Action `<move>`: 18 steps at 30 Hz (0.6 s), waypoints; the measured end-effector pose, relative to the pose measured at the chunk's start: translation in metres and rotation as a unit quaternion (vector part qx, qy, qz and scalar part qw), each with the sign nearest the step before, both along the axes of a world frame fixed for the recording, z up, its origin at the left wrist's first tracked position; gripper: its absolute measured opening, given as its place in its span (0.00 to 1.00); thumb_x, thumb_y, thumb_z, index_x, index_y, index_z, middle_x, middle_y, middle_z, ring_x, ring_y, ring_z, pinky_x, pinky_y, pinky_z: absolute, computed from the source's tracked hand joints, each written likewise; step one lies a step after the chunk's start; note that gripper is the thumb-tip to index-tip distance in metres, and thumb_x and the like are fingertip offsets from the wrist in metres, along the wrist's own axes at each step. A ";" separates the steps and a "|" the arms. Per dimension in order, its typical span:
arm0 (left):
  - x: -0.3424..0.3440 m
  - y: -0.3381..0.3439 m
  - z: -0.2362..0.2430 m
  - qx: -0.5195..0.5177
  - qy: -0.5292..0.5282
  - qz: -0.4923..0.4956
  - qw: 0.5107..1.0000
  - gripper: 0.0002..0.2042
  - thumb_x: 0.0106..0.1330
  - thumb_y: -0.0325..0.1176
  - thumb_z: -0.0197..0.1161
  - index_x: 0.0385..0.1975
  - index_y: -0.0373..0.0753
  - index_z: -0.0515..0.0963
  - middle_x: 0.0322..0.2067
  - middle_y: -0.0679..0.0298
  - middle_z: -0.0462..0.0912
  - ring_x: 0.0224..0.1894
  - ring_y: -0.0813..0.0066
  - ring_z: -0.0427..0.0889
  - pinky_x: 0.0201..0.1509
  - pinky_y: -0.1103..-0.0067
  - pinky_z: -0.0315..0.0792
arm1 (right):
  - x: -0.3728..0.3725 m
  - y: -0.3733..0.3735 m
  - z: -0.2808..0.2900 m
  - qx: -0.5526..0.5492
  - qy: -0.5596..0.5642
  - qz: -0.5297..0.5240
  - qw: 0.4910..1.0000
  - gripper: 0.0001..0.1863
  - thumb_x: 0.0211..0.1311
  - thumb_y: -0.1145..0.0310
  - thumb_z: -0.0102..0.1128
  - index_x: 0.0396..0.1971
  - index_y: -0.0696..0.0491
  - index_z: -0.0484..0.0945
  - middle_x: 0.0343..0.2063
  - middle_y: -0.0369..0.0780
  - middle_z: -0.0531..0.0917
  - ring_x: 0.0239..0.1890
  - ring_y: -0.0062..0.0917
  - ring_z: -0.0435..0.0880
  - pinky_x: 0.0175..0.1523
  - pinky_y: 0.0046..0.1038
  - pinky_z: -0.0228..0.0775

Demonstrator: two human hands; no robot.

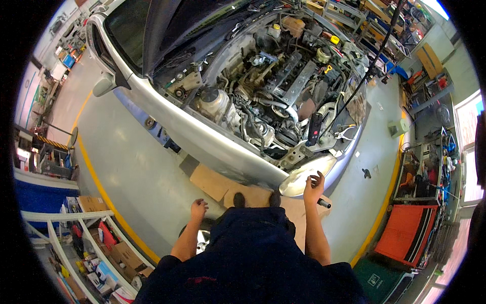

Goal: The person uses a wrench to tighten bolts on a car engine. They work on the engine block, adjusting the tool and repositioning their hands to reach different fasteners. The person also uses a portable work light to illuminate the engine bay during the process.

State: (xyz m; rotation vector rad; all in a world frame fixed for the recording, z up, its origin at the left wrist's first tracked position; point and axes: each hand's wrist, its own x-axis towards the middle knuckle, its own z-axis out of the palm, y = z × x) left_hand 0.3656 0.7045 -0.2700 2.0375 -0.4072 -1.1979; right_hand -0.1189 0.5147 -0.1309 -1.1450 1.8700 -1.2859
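Before me stands a silver car [212,154] with its hood [177,25] raised and the engine [283,76] exposed. My right hand [314,184] hovers at the headlight [298,178], fingers bent and apart, with nothing visible in it; I cannot tell whether it touches the lens. Lower and beside the fender, my left hand [199,208] hangs with loosely curled fingers and nothing visible in them. A black handheld work lamp [314,127] with red lights rests at the front of the engine bay, near metal pliers [347,133]. Past my right wrist a dark cylindrical thing [324,203] sticks out.
Cardboard [210,183] lies on the floor by my feet. A loose wheel [202,240] is beside me. On the left stands a shelf rack [66,215] with boxes; on the right, an orange tool cabinet [405,234]. A hood prop [372,66] slants over the car's front.
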 end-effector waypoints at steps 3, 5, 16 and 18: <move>0.006 -0.035 0.007 -0.018 0.006 -0.053 0.998 0.18 0.68 0.30 0.61 0.55 0.28 0.75 0.38 0.53 0.86 0.32 0.68 0.87 0.32 0.75 0.78 | 0.011 0.026 -0.006 0.005 -0.045 -0.041 0.998 0.24 0.64 0.76 0.64 0.60 0.57 0.71 0.39 0.42 0.83 0.32 0.24 0.83 0.40 0.25 0.76; 0.008 -0.050 0.006 -0.022 0.008 -0.093 0.995 0.18 0.68 0.28 0.60 0.56 0.29 0.75 0.40 0.52 0.86 0.33 0.67 0.88 0.34 0.75 0.78 | 0.018 0.042 -0.013 0.023 -0.062 -0.071 0.995 0.24 0.65 0.76 0.64 0.60 0.57 0.71 0.38 0.41 0.83 0.32 0.23 0.82 0.38 0.25 0.78; 0.040 0.009 -0.068 0.105 0.016 -0.129 0.986 0.18 0.63 0.29 0.64 0.52 0.29 0.78 0.36 0.52 0.87 0.29 0.64 0.88 0.34 0.72 0.81 | 0.024 0.128 -0.057 0.083 -0.088 -0.172 0.978 0.20 0.67 0.75 0.63 0.58 0.57 0.72 0.37 0.43 0.80 0.27 0.22 0.81 0.29 0.25 0.76; 0.056 0.031 -0.076 0.137 -0.001 -0.125 0.983 0.17 0.60 0.29 0.64 0.48 0.28 0.80 0.33 0.51 0.87 0.28 0.62 0.88 0.35 0.71 0.82 | 0.026 0.147 -0.063 0.127 -0.115 -0.189 0.967 0.21 0.70 0.71 0.60 0.59 0.58 0.70 0.36 0.44 0.80 0.24 0.24 0.81 0.28 0.26 0.75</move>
